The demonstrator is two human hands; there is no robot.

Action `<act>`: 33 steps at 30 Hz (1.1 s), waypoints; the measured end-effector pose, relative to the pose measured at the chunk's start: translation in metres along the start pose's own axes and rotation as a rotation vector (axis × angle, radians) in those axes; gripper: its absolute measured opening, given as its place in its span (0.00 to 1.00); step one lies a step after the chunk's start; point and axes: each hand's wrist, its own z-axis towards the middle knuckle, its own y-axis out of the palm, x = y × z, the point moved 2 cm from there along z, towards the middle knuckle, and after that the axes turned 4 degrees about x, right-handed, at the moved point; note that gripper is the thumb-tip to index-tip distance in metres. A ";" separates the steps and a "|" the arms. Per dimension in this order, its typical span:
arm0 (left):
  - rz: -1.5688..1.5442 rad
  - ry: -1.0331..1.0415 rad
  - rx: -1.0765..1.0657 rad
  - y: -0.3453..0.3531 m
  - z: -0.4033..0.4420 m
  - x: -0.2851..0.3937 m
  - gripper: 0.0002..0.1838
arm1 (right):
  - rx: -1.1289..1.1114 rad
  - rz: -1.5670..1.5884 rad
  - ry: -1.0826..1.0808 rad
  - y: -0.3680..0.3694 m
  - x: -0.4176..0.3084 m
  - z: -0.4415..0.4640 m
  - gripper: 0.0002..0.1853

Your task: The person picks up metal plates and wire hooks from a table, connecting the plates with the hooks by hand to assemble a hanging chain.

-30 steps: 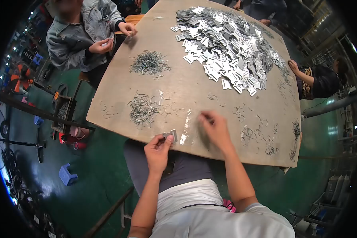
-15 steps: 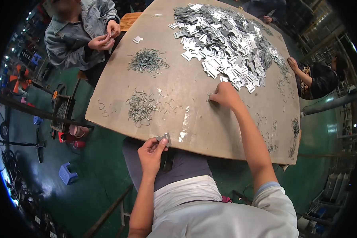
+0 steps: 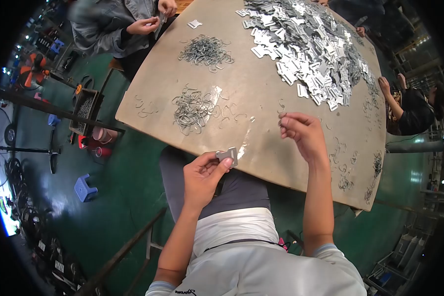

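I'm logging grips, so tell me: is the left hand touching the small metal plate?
Touching: the head view shows the left hand holding the small metal plate, its thumb lying on the plate's face.

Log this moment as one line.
left hand: holds metal plate | right hand: above table, beside wire hook, grip unclear | nearer hook pile: beyond left hand | plate heap: beyond right hand

Glossy green floor (image 3: 121,197) with blue plastic stool (image 3: 86,188) and orange fan (image 3: 33,72) beyond a brown table (image 3: 155,126).
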 end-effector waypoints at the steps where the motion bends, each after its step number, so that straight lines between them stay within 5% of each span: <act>1: 0.000 0.005 -0.015 0.002 0.000 0.002 0.13 | -0.026 0.017 0.016 0.010 -0.001 -0.013 0.12; 5: 0.035 0.035 -0.002 0.007 -0.004 0.009 0.12 | -0.186 0.025 0.073 0.041 0.003 -0.050 0.13; 20: 0.196 0.180 -0.026 0.012 -0.015 0.008 0.09 | -0.219 0.045 0.055 0.062 0.012 -0.076 0.13; 32: 0.678 0.609 -0.076 0.027 -0.020 0.021 0.10 | -0.247 0.010 0.043 0.069 0.016 -0.088 0.11; 33: 0.713 0.626 -0.091 0.028 -0.019 0.020 0.12 | -0.223 -0.048 -0.084 0.069 0.018 -0.088 0.10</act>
